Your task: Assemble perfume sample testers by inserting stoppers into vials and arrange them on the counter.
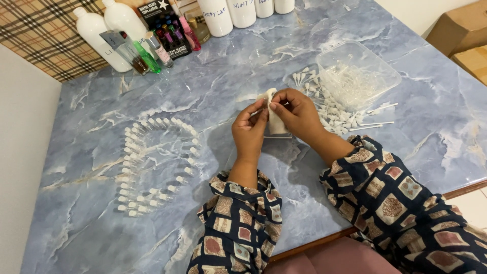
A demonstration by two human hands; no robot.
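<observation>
Both hands, left (249,129) and right (297,112), pinch a small white pouch (274,122) near white labelled bottles (228,14).

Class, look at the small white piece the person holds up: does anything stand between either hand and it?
Nothing visible does. The left hand and right hand both already pinch the small white piece directly, above the marble table.

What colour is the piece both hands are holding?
White, the small piece pinched between both hands; head view.
</observation>
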